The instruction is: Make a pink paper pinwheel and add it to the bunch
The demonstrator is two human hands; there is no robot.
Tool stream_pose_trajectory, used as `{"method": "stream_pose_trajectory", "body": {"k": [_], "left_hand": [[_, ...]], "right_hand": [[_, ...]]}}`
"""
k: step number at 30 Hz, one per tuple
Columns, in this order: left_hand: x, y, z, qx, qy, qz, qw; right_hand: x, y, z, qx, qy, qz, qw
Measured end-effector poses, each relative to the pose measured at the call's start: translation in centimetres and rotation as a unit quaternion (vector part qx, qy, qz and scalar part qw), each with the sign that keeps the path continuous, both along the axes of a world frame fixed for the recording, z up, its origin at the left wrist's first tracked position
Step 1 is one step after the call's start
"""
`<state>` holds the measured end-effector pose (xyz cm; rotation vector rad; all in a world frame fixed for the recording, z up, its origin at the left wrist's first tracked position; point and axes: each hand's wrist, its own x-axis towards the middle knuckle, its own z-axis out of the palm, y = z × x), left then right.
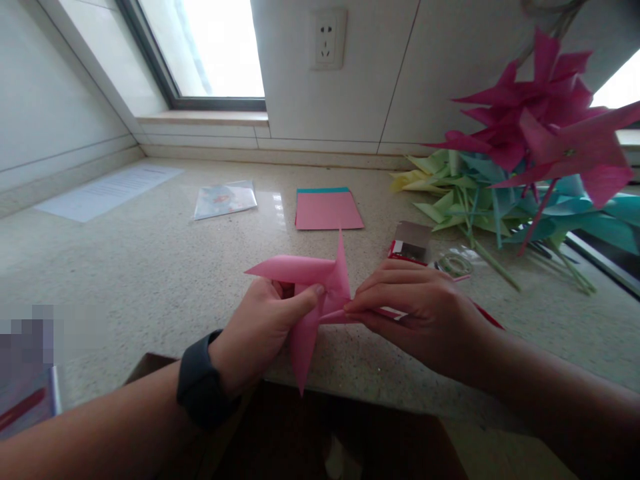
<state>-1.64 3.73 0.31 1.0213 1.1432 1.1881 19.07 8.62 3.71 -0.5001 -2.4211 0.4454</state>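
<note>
A pink paper pinwheel (pixel 306 270) is held between my hands above the front of the counter, its pointed blades spread out. My left hand (pixel 270 317) grips it from the left, the thumb pressed near its centre and the fingers behind the paper. On the right side, my right hand (pixel 415 307) pinches the edge of the lower right blade between thumb and fingertips. Just beyond my right hand lie a small open box (pixel 410 243) and a coil of thin wire or cord (pixel 454 265), both partly covered by the hand.
Square pink paper sheets (pixel 330 210) lie stacked behind the pinwheel, a teal edge showing. Finished magenta pinwheels (pixel 535 113) stand bunched at the right, over green and blue ones (pixel 480 187). A clear packet (pixel 225 200) and a printed sheet (pixel 113 190) lie at the left. The wall bounds the back.
</note>
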Motion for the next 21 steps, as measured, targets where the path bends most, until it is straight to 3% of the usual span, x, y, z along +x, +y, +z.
{"method": "stream_pose_trajectory", "body": {"k": [8,13,15,18,21], "left_hand": [[-0.2,-0.2,-0.2,-0.007,0.045,0.003,0.999],[-0.3,-0.2,-0.4,-0.01,0.049,0.005,0.999],[-0.3,-0.2,-0.4,-0.025,0.043,0.013,0.999],[-0.3,-0.2,-0.5,-0.034,0.036,0.02,0.999],[-0.2,-0.2,-0.5,-0.028,0.016,0.038,0.999]], "right_hand": [[0.1,-0.1,0.0,-0.009,0.029,0.004,1.0],[1.3,0.2,1.2,-0.091,0.134,-0.049,0.986],[1.8,0.6,1.8,-0.133,0.239,-0.095,0.957],[2.3,2.0,2.6,-0.196,0.381,-0.156,0.89],[2.7,4.3,2.3,-0.247,0.411,-0.232,0.846]]}}
